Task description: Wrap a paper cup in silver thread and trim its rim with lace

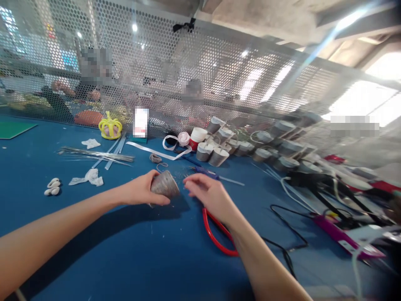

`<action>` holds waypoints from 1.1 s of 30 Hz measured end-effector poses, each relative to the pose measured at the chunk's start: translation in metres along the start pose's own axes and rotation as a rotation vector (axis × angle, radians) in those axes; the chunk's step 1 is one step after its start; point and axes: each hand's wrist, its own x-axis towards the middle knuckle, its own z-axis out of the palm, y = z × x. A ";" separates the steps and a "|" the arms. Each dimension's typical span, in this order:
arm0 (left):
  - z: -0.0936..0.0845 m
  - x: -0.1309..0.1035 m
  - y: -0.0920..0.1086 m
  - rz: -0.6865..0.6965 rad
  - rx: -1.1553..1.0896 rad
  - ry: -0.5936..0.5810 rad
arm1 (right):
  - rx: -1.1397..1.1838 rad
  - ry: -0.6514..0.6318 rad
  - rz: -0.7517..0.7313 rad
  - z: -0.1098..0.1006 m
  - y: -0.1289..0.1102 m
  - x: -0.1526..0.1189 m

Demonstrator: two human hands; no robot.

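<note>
My left hand (142, 189) is wrapped round a small grey metal-look bucket (166, 185), tilted with its mouth toward the right. Just right of the rim hovers my right hand (208, 193), its thumb and fingers drawn together in a pinch; whatever they hold, if anything, is too small to make out. Below that hand lie red looped handles (216, 238), with the tool's front end hidden under it. A blue glue gun (205, 171) with a clear glue stick rests just behind the right hand. A coil of grey cord (156, 158) lies beyond the bucket.
Several similar buckets (219, 155) stand at the back right. Thin wires (97, 154), a white ribbon (153, 150), a yellow crown-shaped piece (110, 126) and a lit phone (140, 122) lie farther back. A purple power strip (341, 236) with black cables is at right. A perforated metal screen (150, 62) borders the table.
</note>
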 end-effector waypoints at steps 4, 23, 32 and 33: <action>-0.004 -0.001 0.003 0.040 0.292 -0.021 | -0.305 0.212 0.238 -0.030 0.034 0.031; -0.025 0.002 -0.005 0.098 0.448 0.023 | 0.361 0.003 0.242 -0.032 0.018 0.009; -0.017 0.005 -0.012 0.127 0.356 -0.108 | 0.237 -0.225 0.199 -0.022 0.012 -0.017; -0.018 0.005 -0.011 0.126 0.368 -0.109 | 0.193 -0.209 0.216 -0.023 0.010 -0.018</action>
